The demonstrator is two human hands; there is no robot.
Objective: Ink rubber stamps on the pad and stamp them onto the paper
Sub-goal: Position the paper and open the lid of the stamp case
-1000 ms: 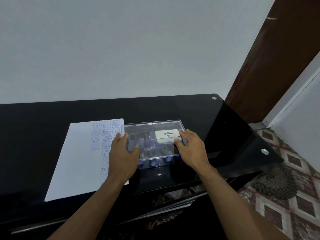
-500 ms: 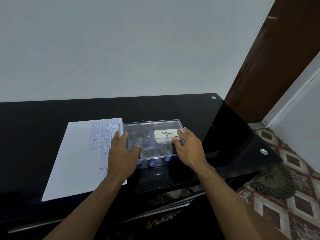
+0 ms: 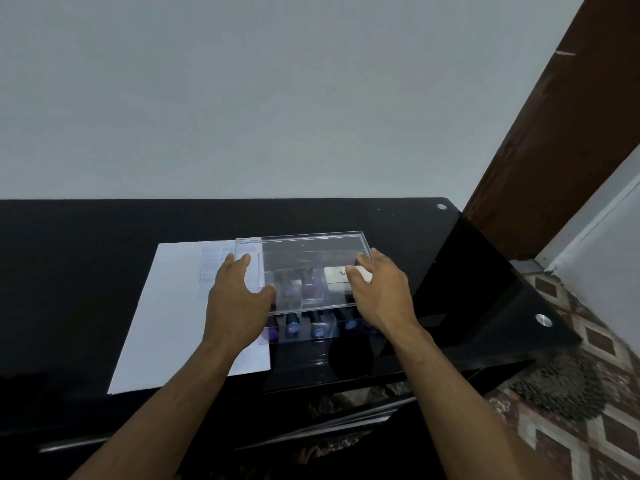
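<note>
Lid coming off the stamp box, with the paper part-stamped.

Left hand (image 3: 239, 299) and right hand (image 3: 377, 292) each grip an end of the clear lid (image 3: 304, 251), raised above the box (image 3: 311, 332). Stamps (image 3: 317, 329) and ink pad (image 3: 337, 277) lie inside, on the tabletop (image 3: 86, 271). The paper (image 3: 173, 306) beside it bears faint prints; more inking is probably left.
</note>
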